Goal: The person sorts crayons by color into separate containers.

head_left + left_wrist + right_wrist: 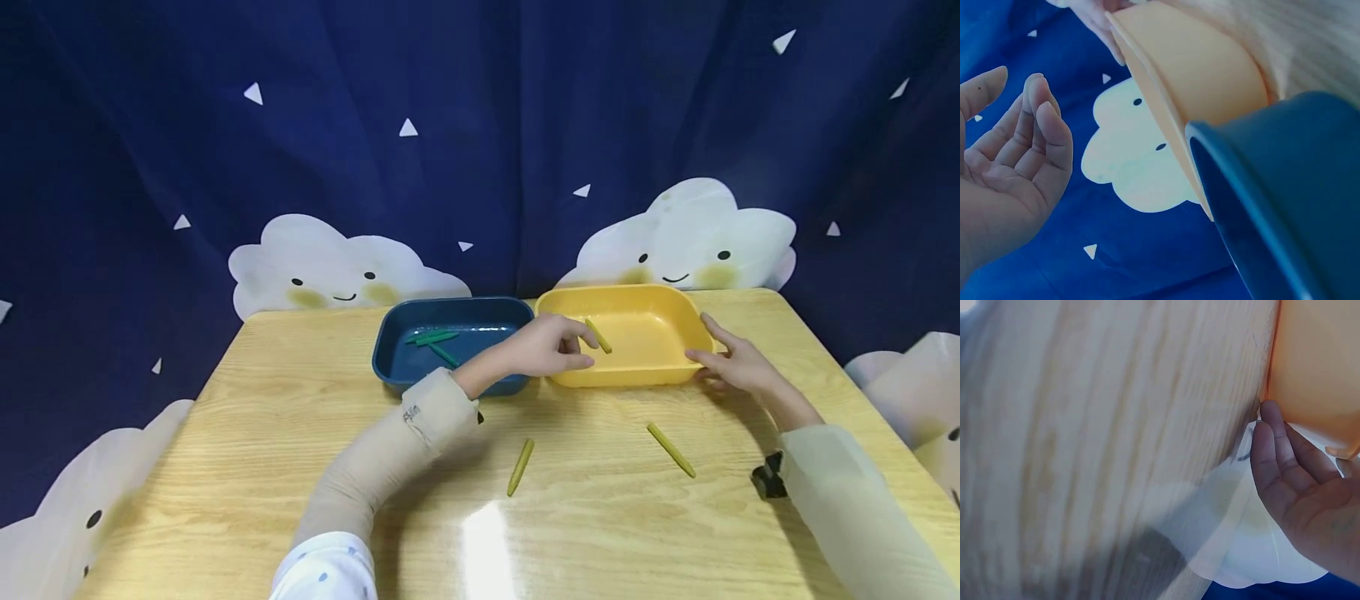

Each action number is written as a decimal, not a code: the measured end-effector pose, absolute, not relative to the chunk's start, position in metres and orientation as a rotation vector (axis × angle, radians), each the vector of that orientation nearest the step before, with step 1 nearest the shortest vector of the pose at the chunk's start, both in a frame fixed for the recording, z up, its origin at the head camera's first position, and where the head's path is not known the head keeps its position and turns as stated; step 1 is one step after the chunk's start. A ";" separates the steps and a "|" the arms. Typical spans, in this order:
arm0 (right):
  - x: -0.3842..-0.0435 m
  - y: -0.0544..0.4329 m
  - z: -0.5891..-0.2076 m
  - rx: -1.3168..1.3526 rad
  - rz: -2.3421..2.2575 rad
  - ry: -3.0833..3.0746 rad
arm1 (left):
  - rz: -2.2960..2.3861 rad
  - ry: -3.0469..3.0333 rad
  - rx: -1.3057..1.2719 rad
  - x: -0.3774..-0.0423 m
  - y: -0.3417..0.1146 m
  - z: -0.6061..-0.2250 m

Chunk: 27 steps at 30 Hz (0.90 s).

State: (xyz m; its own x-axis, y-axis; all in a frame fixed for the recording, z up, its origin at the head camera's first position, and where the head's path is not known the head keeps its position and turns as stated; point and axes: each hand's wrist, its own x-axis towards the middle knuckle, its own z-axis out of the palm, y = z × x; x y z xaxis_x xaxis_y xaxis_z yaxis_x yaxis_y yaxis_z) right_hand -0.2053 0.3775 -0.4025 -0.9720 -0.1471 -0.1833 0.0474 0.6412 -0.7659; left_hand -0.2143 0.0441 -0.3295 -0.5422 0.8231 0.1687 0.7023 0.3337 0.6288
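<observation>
My left hand [551, 344] hovers over the left end of the yellow tray [622, 377], fingers loosely bent and holding nothing. Just past its fingertips a yellow crayon [598, 336] lies inside that tray. In the left wrist view, a gap separates the thumb and fingers of the left hand [1016, 150]. At the tray's right end my right hand [738, 364] grips the rim, thumb at the edge and fingers along the outer wall. The right wrist view shows this hand [1310, 487] against the tray's outside [1319, 362].
A dark blue tray [386, 358] stands left of the yellow one and holds several green crayons [435, 337]. Two more yellow crayons lie on the wooden table in front, one near the middle [521, 467] and another crayon [671, 450] farther right. A blue curtain [480, 125] hangs behind.
</observation>
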 end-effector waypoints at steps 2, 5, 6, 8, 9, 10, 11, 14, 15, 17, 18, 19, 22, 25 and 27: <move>-0.205 0.378 -0.404 -0.086 -1.233 2.642 | 1.008 2.400 1.405 -0.208 0.039 -0.333; -0.202 0.378 -0.406 -0.082 -1.234 2.640 | 1.018 2.379 1.414 -0.199 0.030 -0.340; -0.202 0.378 -0.407 -0.078 -1.235 2.638 | 1.016 2.371 1.420 -0.197 0.027 -0.343; -0.200 0.379 -0.408 -0.079 -1.237 2.635 | 1.001 2.366 1.416 -0.192 0.022 -0.348; -0.200 0.379 -0.408 -0.081 -1.240 2.634 | 0.989 2.366 1.421 -0.189 0.020 -0.350; -0.199 0.379 -0.409 -0.081 -1.240 2.637 | 0.972 2.369 1.429 -0.187 0.018 -0.353; -0.199 0.379 -0.410 -0.081 -1.242 2.635 | 0.952 2.372 1.433 -0.185 0.016 -0.355; -0.198 0.379 -0.411 -0.079 -1.248 2.632 | 0.877 2.383 1.435 -0.177 0.010 -0.361; -0.198 0.379 -0.411 -0.078 -1.252 2.629 | 0.851 2.382 1.436 -0.174 0.008 -0.362; -0.198 0.379 -0.410 -0.071 -1.259 2.623 | 0.796 2.384 1.420 -0.170 0.004 -0.366; -0.198 0.379 -0.410 -0.068 -1.264 2.623 | 0.770 2.384 1.403 -0.167 0.002 -0.368; -0.198 0.379 -0.410 -0.070 -1.267 2.622 | 0.744 2.389 1.381 -0.165 0.001 -0.370; -0.200 0.380 -0.409 -0.073 -1.271 2.626 | 0.689 2.401 1.306 -0.161 -0.004 -0.378; -0.201 0.379 -0.407 -0.081 -1.275 2.623 | 0.697 2.398 1.220 -0.159 -0.009 -0.387; -0.202 0.379 -0.406 -0.083 -1.280 2.618 | 0.731 2.385 1.165 -0.159 -0.012 -0.393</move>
State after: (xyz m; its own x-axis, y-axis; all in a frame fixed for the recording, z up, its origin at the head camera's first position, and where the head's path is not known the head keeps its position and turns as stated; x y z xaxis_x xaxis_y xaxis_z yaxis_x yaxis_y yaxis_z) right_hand -0.2015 0.3790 -0.4062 -0.9730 -0.1487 -0.1764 0.0479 0.6178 -0.7849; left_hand -0.1588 -0.0119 -0.3927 -0.5807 0.8063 -0.1125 0.6050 0.5198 0.6032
